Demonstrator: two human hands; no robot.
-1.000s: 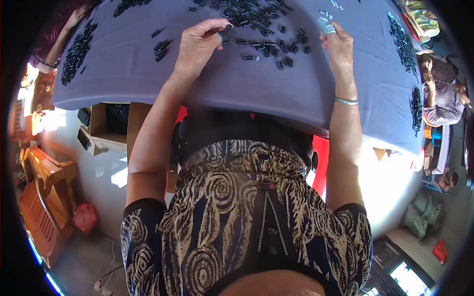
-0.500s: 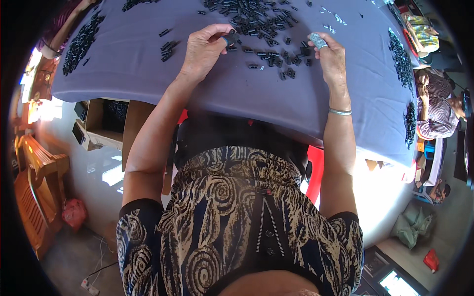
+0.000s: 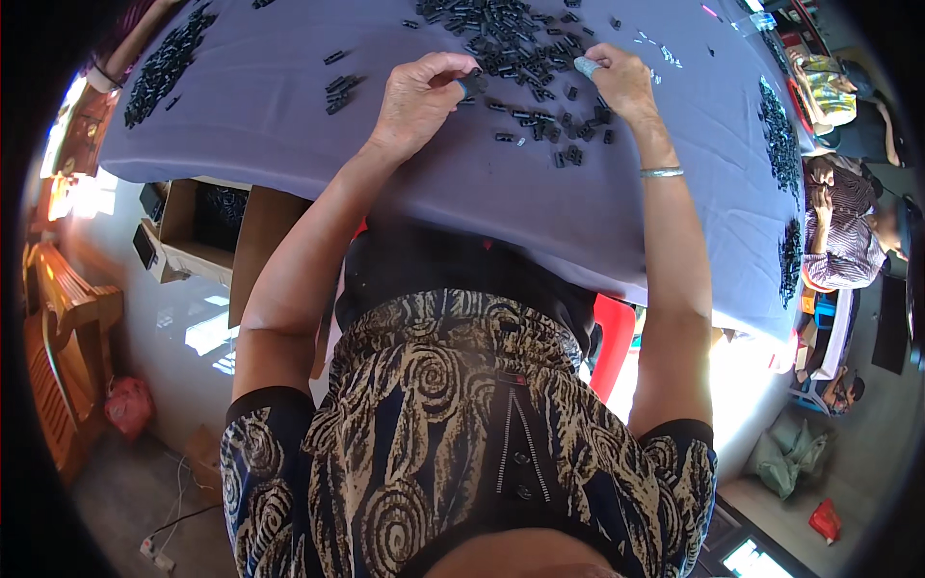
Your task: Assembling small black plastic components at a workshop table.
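My left hand [image 3: 419,101] is over the near-left edge of a heap of small black plastic pieces [image 3: 496,43]. Its thumb and fingers pinch one small black piece [image 3: 472,84], and a bit of blue shows at the thumb. To the right of the heap is my right hand [image 3: 624,85], its fingers drawn together. A grey wrapping [image 3: 586,66] covers one of its digits. Whatever those fingertips hold, if anything, is hidden. Between and below my hands lie several loose black pieces [image 3: 568,156], with a smaller group [image 3: 339,93] left of my left hand.
Tiny silvery bits [image 3: 667,53] lie on the purple tablecloth [image 3: 540,207] beyond my right hand. More black heaps line the table's left side [image 3: 164,72] and right side [image 3: 780,135]. An open cardboard box [image 3: 198,222] stands below the left edge. Other people [image 3: 848,226] sit at the right.
My right hand has moved up and left, closer to the heap. My left hand still pinches the black piece and appears slightly farther right, while the whole view has shifted a little.
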